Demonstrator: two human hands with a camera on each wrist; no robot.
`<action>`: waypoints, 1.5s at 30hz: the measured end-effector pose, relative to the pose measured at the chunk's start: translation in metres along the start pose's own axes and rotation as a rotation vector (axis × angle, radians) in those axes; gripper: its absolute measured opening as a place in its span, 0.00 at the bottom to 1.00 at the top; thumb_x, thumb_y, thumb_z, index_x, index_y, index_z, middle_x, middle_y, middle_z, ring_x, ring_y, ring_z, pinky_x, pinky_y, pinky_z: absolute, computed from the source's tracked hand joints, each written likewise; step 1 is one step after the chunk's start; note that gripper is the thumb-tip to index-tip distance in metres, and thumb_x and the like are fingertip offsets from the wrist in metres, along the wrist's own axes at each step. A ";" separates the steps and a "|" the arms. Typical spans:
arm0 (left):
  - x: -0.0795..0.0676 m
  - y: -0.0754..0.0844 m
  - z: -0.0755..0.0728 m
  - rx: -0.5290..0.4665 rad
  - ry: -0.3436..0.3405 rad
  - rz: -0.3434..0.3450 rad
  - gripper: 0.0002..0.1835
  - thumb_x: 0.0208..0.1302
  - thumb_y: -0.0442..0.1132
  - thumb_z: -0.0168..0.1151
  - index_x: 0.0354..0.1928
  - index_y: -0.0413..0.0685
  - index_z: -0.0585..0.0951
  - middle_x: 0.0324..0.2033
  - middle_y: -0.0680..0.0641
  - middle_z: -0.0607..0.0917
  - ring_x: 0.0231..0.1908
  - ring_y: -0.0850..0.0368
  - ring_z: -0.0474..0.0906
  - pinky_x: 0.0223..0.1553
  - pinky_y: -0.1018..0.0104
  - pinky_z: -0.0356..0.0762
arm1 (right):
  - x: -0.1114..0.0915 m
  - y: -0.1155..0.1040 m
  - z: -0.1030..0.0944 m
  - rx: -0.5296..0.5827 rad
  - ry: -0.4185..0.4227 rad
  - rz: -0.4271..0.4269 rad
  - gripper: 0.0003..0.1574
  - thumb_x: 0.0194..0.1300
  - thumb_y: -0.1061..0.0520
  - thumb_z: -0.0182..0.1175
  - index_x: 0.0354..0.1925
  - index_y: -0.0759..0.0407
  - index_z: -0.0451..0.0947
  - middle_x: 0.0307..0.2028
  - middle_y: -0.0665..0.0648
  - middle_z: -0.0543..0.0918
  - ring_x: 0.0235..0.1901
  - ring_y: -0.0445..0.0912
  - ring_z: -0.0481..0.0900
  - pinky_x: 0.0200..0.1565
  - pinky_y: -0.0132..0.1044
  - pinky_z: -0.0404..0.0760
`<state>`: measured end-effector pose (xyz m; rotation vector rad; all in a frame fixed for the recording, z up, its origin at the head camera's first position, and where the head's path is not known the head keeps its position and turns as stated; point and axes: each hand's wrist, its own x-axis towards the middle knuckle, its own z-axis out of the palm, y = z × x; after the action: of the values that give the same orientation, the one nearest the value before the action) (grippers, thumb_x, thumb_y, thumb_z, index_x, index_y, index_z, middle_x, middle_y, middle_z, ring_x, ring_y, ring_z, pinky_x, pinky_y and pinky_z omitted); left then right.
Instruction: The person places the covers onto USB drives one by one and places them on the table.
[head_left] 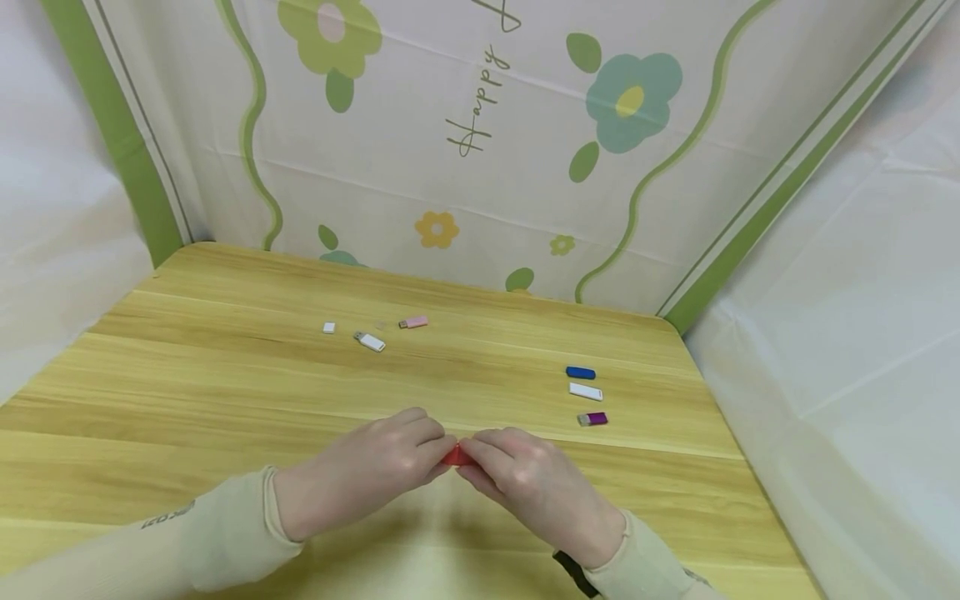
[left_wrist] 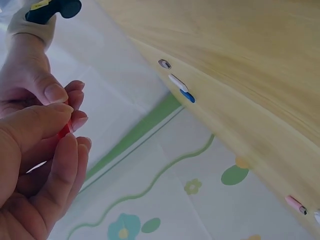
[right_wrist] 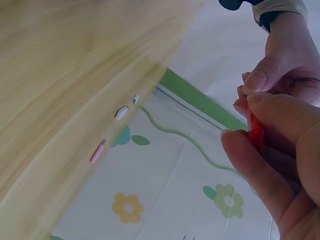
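Both hands meet over the front of the wooden table. Between thumb and fingers, my left hand [head_left: 375, 462] pinches one end of a small red USB stick [head_left: 457, 456]. The other end is pinched by my right hand [head_left: 528, 479]. In the right wrist view, the red body [right_wrist: 256, 134] shows between the fingers, and in the left wrist view only a thin red strip [left_wrist: 65, 129] appears. Fingertips cover most of the stick, so its connector is hidden.
Farther left on the table [head_left: 225, 375] lie a white cap [head_left: 329, 328], a white USB stick [head_left: 371, 342] and a pink one [head_left: 414, 322]. Toward the right lie a blue stick [head_left: 581, 372], a white stick [head_left: 586, 391] and a purple one [head_left: 595, 419]. A flowered cloth [head_left: 390, 158] hangs behind.
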<state>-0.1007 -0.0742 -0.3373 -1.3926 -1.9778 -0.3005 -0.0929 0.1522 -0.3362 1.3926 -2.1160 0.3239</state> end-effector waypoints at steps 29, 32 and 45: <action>0.006 -0.015 0.001 -0.159 -0.014 -0.028 0.09 0.52 0.33 0.76 0.35 0.43 0.85 0.26 0.54 0.81 0.27 0.64 0.75 0.32 0.80 0.74 | 0.004 -0.001 -0.006 0.162 -0.019 0.154 0.16 0.56 0.65 0.73 0.45 0.64 0.84 0.39 0.54 0.87 0.37 0.43 0.86 0.42 0.27 0.81; 0.006 -0.016 0.002 -0.161 -0.040 -0.025 0.08 0.55 0.35 0.74 0.36 0.45 0.85 0.27 0.55 0.81 0.28 0.64 0.75 0.34 0.79 0.74 | 0.005 0.000 -0.006 0.183 0.009 0.142 0.11 0.69 0.59 0.62 0.45 0.65 0.84 0.38 0.54 0.88 0.37 0.42 0.86 0.42 0.26 0.80; 0.008 -0.014 -0.003 -0.164 -0.052 -0.001 0.11 0.54 0.38 0.74 0.37 0.44 0.84 0.27 0.55 0.81 0.29 0.64 0.76 0.36 0.79 0.75 | 0.004 -0.001 -0.007 0.140 0.036 0.113 0.10 0.71 0.58 0.60 0.46 0.62 0.82 0.37 0.52 0.88 0.35 0.38 0.86 0.39 0.23 0.80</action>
<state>-0.1132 -0.0752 -0.3272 -1.5157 -2.0339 -0.4390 -0.0912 0.1521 -0.3280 1.3360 -2.1825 0.5469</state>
